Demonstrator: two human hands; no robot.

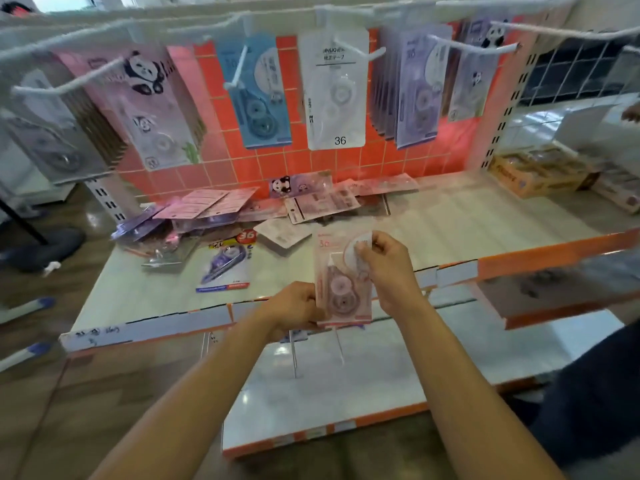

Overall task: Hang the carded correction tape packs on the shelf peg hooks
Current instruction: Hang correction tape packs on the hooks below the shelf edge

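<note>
I hold a pink carded correction tape pack point(337, 278) upright above the shelf's front edge. My left hand point(294, 308) grips its lower left edge. My right hand point(384, 265) pinches its upper right side. White peg hooks point(360, 51) stick out from the orange tiled back panel, and packs hang on them: a pink panda pack point(149, 109), a blue pack point(259, 95), a white pack marked 36 point(334, 88) and purple packs point(414, 91). A heap of loose packs point(207, 209) lies on the shelf point(467, 220) at the back left, with a purple one point(227, 265) nearer me.
A cardboard box of goods point(540, 173) stands at the shelf's right end. A lower shelf point(346, 393) juts out beneath my arms, with two thin pegs over it. Wooden floor lies to the left. Another person's dark sleeve point(595, 393) is at the right.
</note>
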